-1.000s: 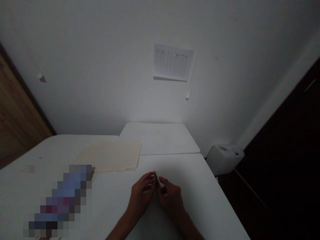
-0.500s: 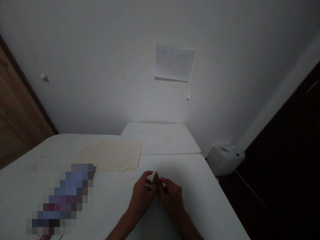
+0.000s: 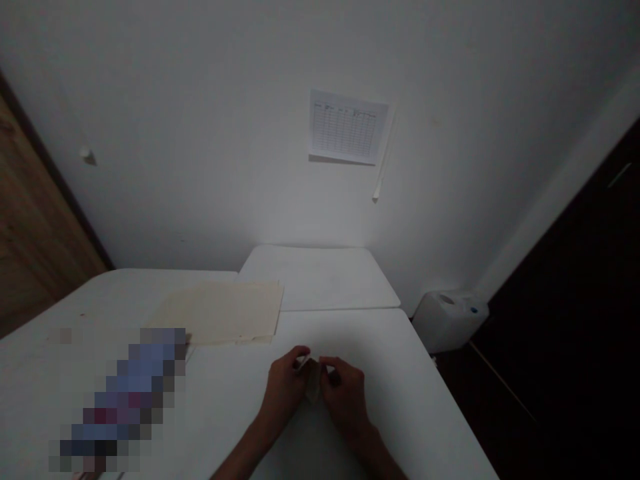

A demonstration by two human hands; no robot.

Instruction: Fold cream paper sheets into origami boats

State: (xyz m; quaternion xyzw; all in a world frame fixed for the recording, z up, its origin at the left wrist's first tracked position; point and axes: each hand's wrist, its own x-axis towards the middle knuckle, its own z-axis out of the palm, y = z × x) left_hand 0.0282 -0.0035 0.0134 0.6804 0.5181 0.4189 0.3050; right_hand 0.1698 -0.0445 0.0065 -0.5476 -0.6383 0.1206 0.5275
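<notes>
Between my hands, just above the white table [image 3: 400, 427], is a small folded piece of paper [image 3: 313, 381], dim and partly covered by my fingers. My left hand [image 3: 286, 385] closes its thumb and index finger on the left side of it, where a pale edge shows. On the other side, my right hand [image 3: 345, 390] pinches the paper near its top with bent fingers. How the folds lie inside cannot be made out. Ahead and to the left, flat beige sheets of paper [image 3: 235, 310] lie on the table.
A pixelated bluish patch [image 3: 140, 383] covers something on the table's left side. White plastic container [image 3: 445, 327] stands on the floor beyond the right edge. A printed table sheet [image 3: 345, 128] hangs on the wall, and a wooden panel [image 3: 35, 220] stands far left.
The folded paper has turned in my fingers: its pointed tip no longer shows, and a paler, wider side faces me. My left fingers have come down onto its edge.
</notes>
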